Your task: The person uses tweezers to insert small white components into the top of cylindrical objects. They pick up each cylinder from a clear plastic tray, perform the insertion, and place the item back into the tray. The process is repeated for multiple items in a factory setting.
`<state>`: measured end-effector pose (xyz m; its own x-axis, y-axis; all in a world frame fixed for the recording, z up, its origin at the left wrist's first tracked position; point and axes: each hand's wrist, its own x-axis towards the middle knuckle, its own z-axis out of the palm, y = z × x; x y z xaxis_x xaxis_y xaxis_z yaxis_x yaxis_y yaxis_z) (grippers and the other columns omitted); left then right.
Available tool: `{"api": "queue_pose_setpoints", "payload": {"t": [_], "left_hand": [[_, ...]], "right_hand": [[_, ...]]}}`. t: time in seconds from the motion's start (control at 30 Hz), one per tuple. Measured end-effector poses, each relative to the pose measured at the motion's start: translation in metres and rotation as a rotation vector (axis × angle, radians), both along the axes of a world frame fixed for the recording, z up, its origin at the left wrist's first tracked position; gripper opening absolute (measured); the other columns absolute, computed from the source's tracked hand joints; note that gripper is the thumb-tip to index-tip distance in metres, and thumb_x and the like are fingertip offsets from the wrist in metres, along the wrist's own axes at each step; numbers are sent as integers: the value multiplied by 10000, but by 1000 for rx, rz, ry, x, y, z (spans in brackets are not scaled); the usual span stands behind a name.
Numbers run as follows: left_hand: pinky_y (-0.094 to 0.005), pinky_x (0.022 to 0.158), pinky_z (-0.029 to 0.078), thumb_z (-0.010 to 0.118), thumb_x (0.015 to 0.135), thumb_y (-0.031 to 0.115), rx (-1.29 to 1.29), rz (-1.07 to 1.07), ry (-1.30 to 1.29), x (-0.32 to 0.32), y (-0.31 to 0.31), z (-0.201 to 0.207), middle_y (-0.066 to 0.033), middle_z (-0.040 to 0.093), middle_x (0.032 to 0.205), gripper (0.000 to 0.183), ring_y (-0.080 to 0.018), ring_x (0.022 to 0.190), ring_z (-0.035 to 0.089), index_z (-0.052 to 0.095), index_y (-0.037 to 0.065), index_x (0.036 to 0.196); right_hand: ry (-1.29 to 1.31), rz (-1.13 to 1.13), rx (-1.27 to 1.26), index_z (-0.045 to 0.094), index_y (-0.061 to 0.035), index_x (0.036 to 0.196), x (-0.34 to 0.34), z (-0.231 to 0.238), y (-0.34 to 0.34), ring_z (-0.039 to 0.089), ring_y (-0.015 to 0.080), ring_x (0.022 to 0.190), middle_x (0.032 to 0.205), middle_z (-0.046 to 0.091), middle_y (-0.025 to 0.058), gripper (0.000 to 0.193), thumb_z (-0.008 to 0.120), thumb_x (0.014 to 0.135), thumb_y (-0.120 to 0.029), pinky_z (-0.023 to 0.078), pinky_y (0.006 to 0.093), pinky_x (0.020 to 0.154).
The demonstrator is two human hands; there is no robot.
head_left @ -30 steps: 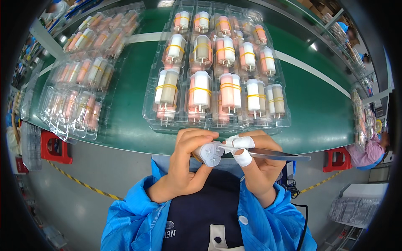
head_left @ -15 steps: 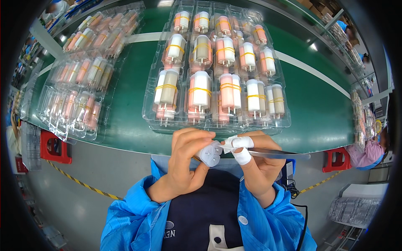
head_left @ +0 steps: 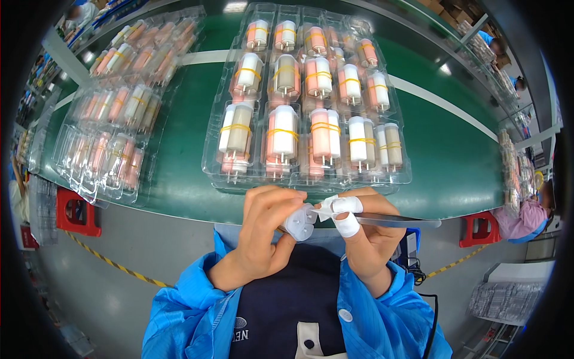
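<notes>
My left hand (head_left: 261, 224) is closed round a small bundle of cylinders (head_left: 299, 224), whose translucent round end caps face me. My right hand (head_left: 372, 226) has white tape wrapped on its thumb and a finger, and pinches metal tweezers (head_left: 397, 221). The tweezers' handle end sticks out to the right, while their tip points at the bundle's caps; whether it touches them I cannot tell. Beyond my hands lies a clear plastic tray (head_left: 210, 157) of pink, white and grey cylinders, grouped with yellow bands, thin pins at their near ends.
More filled clear trays (head_left: 113, 158) stand to the left on the green work surface (head_left: 439, 149). Red stools (head_left: 78, 211) stand on the floor at both sides. At the far right is a person in pink (head_left: 521, 221). A black cable (head_left: 434, 323) hangs beside my right sleeve.
The view has shifted very slightly. Both hands keep nearly the same place and hold, and the bundle is tilted a little differently.
</notes>
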<state>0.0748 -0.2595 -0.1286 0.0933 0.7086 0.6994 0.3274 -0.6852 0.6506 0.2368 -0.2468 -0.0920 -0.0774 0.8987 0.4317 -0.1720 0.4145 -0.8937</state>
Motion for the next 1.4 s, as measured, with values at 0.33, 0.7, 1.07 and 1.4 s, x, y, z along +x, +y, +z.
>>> {"api": "queue_pose_setpoints", "payload": {"t": [0.33, 0.7, 1.07, 1.4], "left_hand": [[-394, 813, 418, 583, 555, -140, 12, 17, 46, -2, 0, 0, -185, 576, 1101, 618, -334, 941, 527, 506, -3, 1153], [-409, 806, 421, 594, 550, -142, 8, 17, 55, -1, -1, -1, -178, 569, 1091, 629, -338, 935, 528, 503, -4, 1157], [-422, 804, 418, 586, 546, -128, 89, 17, 209, -4, 0, -5, -162, 569, 1078, 622, -320, 906, 524, 505, 4, 1149], [-350, 887, 417, 595, 812, -31, -320, -228, -306, -2, -6, -6, -173, 533, 1175, 470, -241, 1033, 525, 403, 2, 1240]], "right_hand": [[-74, -19, 41, 658, 35, 918, 0, 1, 0, 633, 178, 743, 864, 668, 157, 143, 678, 777, 31, 503, 261, 631], [-133, -10, 64, 667, 21, 916, 1, -1, 1, 643, 176, 727, 850, 672, 152, 144, 682, 773, 28, 507, 259, 620], [-359, 174, 46, 655, 31, 882, 12, 19, 19, 624, 162, 668, 775, 655, 124, 99, 656, 784, 18, 471, 269, 557], [139, 105, -169, 661, 37, 912, 4, 4, 8, 632, 173, 799, 844, 659, 136, 141, 676, 771, 42, 495, 282, 687]]}}
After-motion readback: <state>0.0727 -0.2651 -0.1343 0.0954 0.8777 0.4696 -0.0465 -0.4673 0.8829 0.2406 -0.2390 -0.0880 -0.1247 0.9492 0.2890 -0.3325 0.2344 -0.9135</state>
